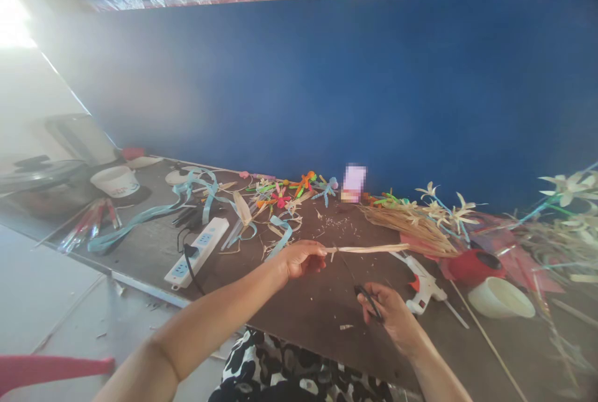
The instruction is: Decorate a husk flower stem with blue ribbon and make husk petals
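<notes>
In our left hand (306,258), thumb and fingers pinch a slender, pale, straw-like strip (371,249) that extends rightward from the fingertips. Our right hand (387,313), below it, grips scissors (368,302) by smooth, black, looped handles. Right of this grip we note a smooth white glue gun (425,287); beyond the strip, a fanned, fibrous bundle (415,230).
</notes>
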### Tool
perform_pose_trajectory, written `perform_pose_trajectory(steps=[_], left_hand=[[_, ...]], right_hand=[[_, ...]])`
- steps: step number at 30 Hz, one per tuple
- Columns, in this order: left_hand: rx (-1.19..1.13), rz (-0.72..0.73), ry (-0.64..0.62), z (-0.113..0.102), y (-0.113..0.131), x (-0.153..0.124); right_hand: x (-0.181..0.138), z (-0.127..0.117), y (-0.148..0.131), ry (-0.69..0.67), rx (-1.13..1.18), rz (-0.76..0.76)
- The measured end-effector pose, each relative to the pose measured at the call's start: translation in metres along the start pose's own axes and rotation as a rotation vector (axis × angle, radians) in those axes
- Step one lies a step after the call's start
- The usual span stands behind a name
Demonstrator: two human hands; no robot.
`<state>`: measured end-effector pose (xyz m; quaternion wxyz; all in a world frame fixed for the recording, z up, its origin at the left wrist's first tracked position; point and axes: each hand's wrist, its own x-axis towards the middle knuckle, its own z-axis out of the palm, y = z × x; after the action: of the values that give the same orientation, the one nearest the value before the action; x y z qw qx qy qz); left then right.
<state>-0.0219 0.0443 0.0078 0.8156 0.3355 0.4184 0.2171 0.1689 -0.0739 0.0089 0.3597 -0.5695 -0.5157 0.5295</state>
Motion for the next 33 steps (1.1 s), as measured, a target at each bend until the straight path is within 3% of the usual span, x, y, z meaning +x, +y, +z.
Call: perform_pose_trajectory(steps=[5,10,20,26,33], left_hand=[[-0.38,0.043,0.118,0.017,-0.019,0.005],[-0.501,0.121,0.182,0.028,-0.029,0.01],[-0.19,0.353,0.279,0.029,-0.026,0.009],[-0.105,0.355,0.292,0.028,-0.023,0.009],[-0.084,0.35,0.296,0.027,-0.021,0.008]], right_hand=[[0.001,0.018,0.013,0.154,0.021,-0.012],[0.0,0.027,0.026,0.201,0.074,-0.004],[-0.004,0.024,0.032,0.099,0.146,0.024],[-0.001,0.023,0.042,0.058,0.293,0.088],[0.003,0.019,0.046,0.102,0.161,0.019]])
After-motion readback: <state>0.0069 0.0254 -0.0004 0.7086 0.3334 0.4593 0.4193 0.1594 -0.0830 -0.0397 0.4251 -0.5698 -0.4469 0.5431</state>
